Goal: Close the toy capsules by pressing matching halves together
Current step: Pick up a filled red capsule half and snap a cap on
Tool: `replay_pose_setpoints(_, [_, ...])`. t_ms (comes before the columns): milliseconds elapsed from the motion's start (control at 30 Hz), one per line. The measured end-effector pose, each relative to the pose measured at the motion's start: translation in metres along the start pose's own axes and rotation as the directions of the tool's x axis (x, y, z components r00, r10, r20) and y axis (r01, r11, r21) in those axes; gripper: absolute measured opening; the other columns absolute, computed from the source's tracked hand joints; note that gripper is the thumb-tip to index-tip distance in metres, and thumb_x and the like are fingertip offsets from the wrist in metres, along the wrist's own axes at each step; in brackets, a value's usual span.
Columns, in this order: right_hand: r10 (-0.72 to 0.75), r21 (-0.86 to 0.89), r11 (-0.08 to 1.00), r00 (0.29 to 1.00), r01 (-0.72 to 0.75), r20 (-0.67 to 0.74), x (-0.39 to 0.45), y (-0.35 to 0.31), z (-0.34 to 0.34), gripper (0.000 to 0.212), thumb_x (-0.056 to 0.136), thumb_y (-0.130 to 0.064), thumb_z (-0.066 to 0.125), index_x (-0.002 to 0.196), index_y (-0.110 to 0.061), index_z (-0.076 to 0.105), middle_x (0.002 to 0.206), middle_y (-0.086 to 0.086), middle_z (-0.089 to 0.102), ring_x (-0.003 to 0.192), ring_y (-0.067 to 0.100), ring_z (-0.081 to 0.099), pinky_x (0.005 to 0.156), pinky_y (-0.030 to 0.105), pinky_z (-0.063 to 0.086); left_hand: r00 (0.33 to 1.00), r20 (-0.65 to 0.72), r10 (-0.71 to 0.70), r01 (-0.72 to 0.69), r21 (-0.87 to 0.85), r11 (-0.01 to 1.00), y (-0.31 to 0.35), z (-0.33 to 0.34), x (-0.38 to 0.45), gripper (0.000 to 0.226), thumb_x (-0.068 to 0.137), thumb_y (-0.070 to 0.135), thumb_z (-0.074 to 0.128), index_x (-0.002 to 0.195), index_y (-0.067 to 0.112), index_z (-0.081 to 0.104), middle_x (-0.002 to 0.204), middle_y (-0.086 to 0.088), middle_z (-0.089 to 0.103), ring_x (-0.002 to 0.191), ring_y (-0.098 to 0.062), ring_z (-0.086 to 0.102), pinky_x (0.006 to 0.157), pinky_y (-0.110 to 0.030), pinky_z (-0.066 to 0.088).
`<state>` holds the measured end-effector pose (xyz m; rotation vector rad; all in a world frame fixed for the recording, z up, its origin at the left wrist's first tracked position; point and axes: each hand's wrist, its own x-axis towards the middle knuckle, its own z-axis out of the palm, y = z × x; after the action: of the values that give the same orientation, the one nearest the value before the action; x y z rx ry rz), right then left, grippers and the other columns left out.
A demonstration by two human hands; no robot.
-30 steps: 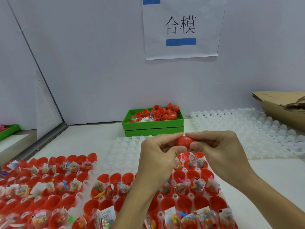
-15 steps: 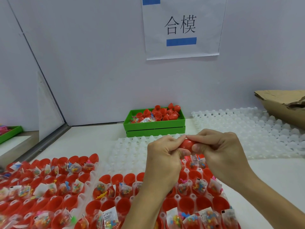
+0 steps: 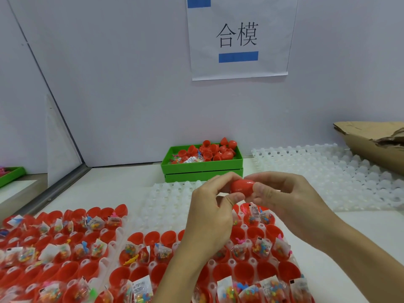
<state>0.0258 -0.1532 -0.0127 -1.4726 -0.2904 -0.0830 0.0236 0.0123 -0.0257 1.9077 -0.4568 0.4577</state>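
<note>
Nearest the camera, two white trays (image 3: pixel 122 231) lie side by side on the white worktop (image 3: pixel 122 182), packed with open red capsule halves (image 3: pixel 150 237), too many to count; many hold small clear bags of coloured toys (image 3: pixel 162 253). Above the right-hand tray, two hands meet. The left hand (image 3: pixel 209 213) pinches one end of a single red capsule (image 3: pixel 241 186) between thumb and fingers, and the right hand (image 3: pixel 284 202) grips the other end, fingers curled round it, so the capsule sits between them, lifted off the trays. Beyond lie two more white trays (image 3: pixel 328 173) with bare cups, one under the hands and one far right. Behind those, two stacked green bins (image 3: pixel 203 170) carry a heap of loose red halves and a few toy bags. A torn cardboard box (image 3: pixel 371 143) sits at the far right, and a third green bin (image 3: pixel 11 178) shows at the left edge. A paper sign (image 3: pixel 238 38) with two characters hangs on the pale wall. Compared with half a second ago, more of the capsule shows between the fingers.
</note>
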Motion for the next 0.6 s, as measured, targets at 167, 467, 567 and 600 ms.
replay_pose_setpoints(167, [0.17, 0.361, 0.896, 0.951, -0.259, 0.259, 0.0, 0.0, 0.0, 0.034, 0.082, -0.022, 0.072, 0.105, 0.002, 0.067, 0.102, 0.02, 0.069, 0.092, 0.028, 0.069, 0.075, 0.028, 0.059, 0.998, 0.056, 0.014, -0.002, -0.206, 0.979, 0.003, -0.004, 0.0, 0.03, 0.093, 0.0, 0.061, 0.109, 0.022, 0.072, 0.106, 0.01, 0.065, 0.083, -0.009, 0.066, 0.058, -0.027, 0.058])
replay_pose_setpoints(467, [0.064, 0.338, 0.928, 0.962, -0.155, 0.265, 0.0, 0.009, 0.002, 0.03, 0.083, -0.008, 0.061, 0.11, 0.0, 0.072, 0.116, 0.023, 0.069, 0.111, 0.031, 0.067, 0.085, 0.026, 0.056, 0.975, 0.221, -0.037, 0.109, -0.323, 0.94, -0.001, -0.01, 0.001, 0.04, 0.091, 0.009, 0.067, 0.125, 0.029, 0.066, 0.12, 0.009, 0.069, 0.117, -0.005, 0.062, 0.093, -0.021, 0.052])
replay_pose_setpoints(567, [-0.013, 0.132, 0.991, 0.988, -0.007, 0.154, 0.0, 0.013, 0.006, 0.03, 0.082, -0.012, 0.065, 0.11, -0.009, 0.074, 0.107, 0.015, 0.074, 0.104, 0.03, 0.07, 0.084, 0.028, 0.057, 0.955, 0.272, -0.116, 0.225, -0.413, 0.882, -0.002, -0.005, 0.0, 0.061, 0.08, 0.024, 0.076, 0.137, 0.02, 0.055, 0.122, 0.008, 0.07, 0.114, -0.005, 0.064, 0.092, -0.02, 0.053])
replay_pose_setpoints(600, [-0.044, 0.068, 0.997, 0.991, 0.035, 0.13, -0.001, 0.014, 0.007, 0.029, 0.081, -0.013, 0.067, 0.109, -0.012, 0.075, 0.105, 0.013, 0.075, 0.102, 0.028, 0.071, 0.085, 0.028, 0.057, 0.963, 0.237, -0.126, 0.217, -0.411, 0.886, -0.002, -0.003, 0.0, 0.062, 0.077, 0.023, 0.077, 0.135, 0.016, 0.057, 0.119, 0.006, 0.071, 0.111, -0.005, 0.066, 0.089, -0.019, 0.053])
